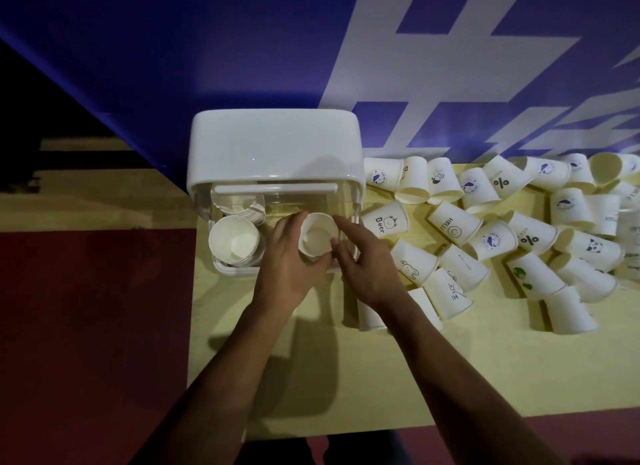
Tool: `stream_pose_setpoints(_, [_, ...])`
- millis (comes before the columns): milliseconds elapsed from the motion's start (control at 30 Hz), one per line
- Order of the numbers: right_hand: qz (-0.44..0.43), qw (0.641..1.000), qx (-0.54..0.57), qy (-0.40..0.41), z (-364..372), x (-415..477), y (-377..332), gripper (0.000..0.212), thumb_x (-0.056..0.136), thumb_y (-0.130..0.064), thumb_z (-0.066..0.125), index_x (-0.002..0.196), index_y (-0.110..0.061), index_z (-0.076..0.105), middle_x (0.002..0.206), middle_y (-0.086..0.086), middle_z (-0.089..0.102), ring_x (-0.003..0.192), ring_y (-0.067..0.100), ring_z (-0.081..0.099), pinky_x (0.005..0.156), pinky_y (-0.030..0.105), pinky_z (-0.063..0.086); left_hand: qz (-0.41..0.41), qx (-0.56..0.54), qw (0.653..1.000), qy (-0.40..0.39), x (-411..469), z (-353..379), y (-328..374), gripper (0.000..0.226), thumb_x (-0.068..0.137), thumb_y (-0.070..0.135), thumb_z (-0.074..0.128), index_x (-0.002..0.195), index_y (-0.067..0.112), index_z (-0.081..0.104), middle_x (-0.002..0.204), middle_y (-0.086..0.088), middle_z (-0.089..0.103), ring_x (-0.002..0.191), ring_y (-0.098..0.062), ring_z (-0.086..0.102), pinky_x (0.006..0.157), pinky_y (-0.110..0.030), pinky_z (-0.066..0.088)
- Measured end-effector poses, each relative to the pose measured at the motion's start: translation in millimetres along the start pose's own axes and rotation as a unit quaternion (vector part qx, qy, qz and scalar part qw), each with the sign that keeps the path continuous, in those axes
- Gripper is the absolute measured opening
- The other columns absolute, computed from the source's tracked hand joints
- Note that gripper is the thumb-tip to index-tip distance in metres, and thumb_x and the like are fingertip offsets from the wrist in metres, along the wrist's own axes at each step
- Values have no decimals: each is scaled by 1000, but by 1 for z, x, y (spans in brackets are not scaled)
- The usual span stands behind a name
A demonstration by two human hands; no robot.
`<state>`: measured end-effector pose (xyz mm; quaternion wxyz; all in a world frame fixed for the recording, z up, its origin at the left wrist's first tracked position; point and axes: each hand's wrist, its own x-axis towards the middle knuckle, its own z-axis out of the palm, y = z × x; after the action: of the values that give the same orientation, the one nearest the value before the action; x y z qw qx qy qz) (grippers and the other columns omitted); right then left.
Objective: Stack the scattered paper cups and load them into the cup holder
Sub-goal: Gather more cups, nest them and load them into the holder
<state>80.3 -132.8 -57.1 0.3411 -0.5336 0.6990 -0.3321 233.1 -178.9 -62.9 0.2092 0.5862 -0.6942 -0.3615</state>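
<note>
Paper cup (317,236), mouth up, sits in my left hand (289,260), fingers wrapped round its wall, over the front right part of the cup holder (273,142); whether more cups are nested under it I cannot tell. My right hand (365,260) is loose and spread, its thumb tip just touching the cup's rim. Two stacks stand in the holder's left part, the front stack (235,239) and the back stack (239,201). The scattered cups (453,225) lie on their sides to the holder's right. I judge these very light and thin-walled, quick to dent, so I would grip gently just under the rolled rim, where the paper looks stiffest.
</note>
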Motion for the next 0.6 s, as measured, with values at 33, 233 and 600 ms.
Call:
stream_pose_setpoints(33, [-2, 1000, -19, -3, 2, 2, 3, 37, 104, -24, 56, 141, -18, 60, 131, -2, 66, 119, 9, 59, 100, 20, 44, -1, 7, 1000, -4, 2, 3, -2, 77, 77, 34, 87, 144, 17, 52, 143, -1, 52, 131, -17, 49, 100, -11, 29])
stream_pose_setpoints(233, [26, 992, -119, -30, 10, 4, 16, 44, 101, -26, 60, 143, -13, 58, 133, 8, 66, 122, 28, 56, 102, 37, 45, -20, 23, 998, -48, 2, 13, -12, 78, 79, 37, 85, 146, 23, 48, 142, 0, 58, 128, -20, 53, 98, -24, 40])
stream_pose_setpoints(600, [41, 982, -178, -43, 15, 3, 21, 52, 100, -41, 42, 145, -19, 52, 104, 5, 73, 98, 31, 51, 86, 49, 46, -44, 23, 997, -54, 4, 18, -13, 82, 77, 37, 87, 147, 23, 47, 140, -4, 61, 127, -25, 55, 101, -34, 45])
